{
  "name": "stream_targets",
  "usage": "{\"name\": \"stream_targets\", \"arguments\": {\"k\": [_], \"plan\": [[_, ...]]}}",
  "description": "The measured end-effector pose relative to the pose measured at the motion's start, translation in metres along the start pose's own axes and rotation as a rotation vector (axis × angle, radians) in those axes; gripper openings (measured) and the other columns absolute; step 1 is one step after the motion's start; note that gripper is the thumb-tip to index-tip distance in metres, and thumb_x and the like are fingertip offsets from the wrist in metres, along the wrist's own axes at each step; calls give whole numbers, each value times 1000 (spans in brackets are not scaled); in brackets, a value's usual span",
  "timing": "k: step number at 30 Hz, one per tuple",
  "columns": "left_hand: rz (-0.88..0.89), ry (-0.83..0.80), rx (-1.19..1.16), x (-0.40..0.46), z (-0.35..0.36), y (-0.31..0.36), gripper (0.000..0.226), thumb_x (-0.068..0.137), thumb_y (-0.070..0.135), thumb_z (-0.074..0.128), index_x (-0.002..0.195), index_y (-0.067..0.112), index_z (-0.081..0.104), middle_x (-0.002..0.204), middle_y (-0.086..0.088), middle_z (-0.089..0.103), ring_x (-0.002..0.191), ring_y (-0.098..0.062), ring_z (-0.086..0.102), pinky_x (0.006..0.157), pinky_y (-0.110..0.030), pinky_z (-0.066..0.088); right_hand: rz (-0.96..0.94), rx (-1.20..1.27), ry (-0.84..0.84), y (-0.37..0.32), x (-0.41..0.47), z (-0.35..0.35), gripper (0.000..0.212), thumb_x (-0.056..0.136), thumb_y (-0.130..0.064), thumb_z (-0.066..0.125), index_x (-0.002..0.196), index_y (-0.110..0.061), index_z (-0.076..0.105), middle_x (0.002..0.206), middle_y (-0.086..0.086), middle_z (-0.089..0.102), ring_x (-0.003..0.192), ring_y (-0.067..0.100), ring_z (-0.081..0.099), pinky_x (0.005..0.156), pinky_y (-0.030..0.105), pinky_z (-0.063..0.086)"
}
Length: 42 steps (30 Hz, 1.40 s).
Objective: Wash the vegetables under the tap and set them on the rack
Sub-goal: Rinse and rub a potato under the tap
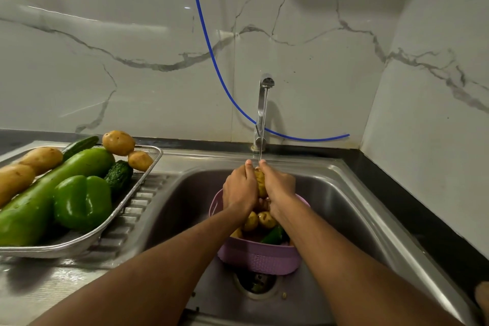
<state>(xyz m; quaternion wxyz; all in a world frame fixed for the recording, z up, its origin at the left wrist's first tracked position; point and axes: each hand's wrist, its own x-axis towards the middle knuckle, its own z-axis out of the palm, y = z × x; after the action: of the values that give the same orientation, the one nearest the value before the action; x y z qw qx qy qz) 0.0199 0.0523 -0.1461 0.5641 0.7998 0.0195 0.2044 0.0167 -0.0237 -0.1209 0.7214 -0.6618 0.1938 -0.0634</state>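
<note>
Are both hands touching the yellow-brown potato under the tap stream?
Touching. The head view shows the left hand and right hand wrapped around the yellow-brown potato, fingers pressed against its sides with no gap.

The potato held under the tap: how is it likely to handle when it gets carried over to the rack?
The potato is probably slippery, being wet from the tap stream. It looks firm, so the left hand and right hand can likely grip it hard without damage. Being rounded, it may roll on the rack unless nestled against the other vegetables.
</note>
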Motion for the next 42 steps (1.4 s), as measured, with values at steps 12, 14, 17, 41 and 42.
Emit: {"name": "stream_targets", "arguments": {"k": [12,14,17,41,42], "plan": [[-257,-122,-162,20,-3,-11,50,109,47,28,101,15,65,96,-12,71,96,-24,70,96,-51,56,5,-30,-266,0,-2,-14,27,103,-30,61,128,-21,64,111,13,70,93,30,74,71,40,66],[-190,-118,-159,12,3,-6,47,110,46,28,96,17,62,94,-12,70,93,-23,70,94,-49,57,-27,-49,-110,1,-1,-12,27,100,-41,64,116,-20,68,103,9,72,88,24,72,71,38,65],[-160,-125,-192,10,7,-5,44,110,47,29,97,21,61,97,-10,70,96,-22,70,95,-49,56,-66,-61,-44,-1,0,-13,31,100,-46,62,114,-20,69,96,3,71,84,18,68,65,29,58],[-281,-124,-196,24,-8,-10,38,112,37,27,103,17,57,93,-4,62,88,-14,62,85,-34,54,50,0,-429,-7,3,-26,39,97,-11,67,134,-21,59,118,18,68,85,32,78,67,35,65],[-286,-132,-189,26,-10,-10,38,112,37,27,110,14,57,94,-4,62,91,-16,63,88,-36,54,59,14,-489,-7,5,-28,48,96,-5,67,140,-21,56,123,18,66,90,33,77,73,39,65]]}}
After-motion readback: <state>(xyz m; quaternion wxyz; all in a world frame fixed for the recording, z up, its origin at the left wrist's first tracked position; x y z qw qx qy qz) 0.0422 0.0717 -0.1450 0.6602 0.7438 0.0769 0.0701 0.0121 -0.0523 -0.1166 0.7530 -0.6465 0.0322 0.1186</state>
